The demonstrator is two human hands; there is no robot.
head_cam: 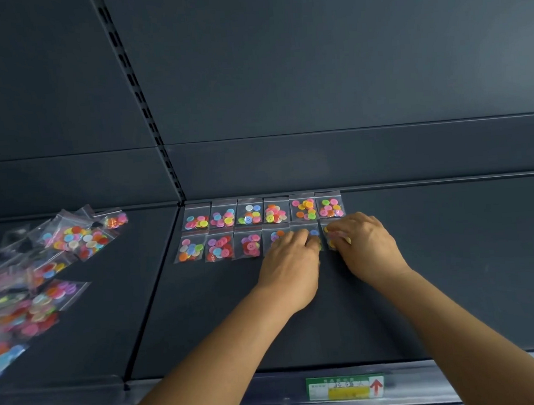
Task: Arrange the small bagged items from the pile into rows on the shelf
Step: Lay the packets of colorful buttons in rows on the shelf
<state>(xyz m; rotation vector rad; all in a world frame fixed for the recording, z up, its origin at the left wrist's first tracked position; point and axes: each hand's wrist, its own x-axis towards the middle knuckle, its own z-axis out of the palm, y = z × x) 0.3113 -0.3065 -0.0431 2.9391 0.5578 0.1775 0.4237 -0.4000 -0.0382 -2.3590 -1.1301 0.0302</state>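
Observation:
Small clear bags of coloured buttons lie in two rows on the dark shelf [330,308]. The back row [263,210] holds several bags against the back wall. The front row [218,247] runs below it. My left hand [290,264] rests its fingertips on the fifth front-row bag [312,230]. My right hand [366,246] curls its fingers onto the sixth, rightmost front-row bag [328,234], mostly hiding it. A loose pile of button bags [43,275] lies on the neighbouring shelf section at the left.
A slotted upright [145,109] and a seam [151,289] divide the left shelf section from the right one. The shelf's front edge carries a clear price rail with a green and yellow label [345,386]. Bare dark shelf extends to the right of the rows.

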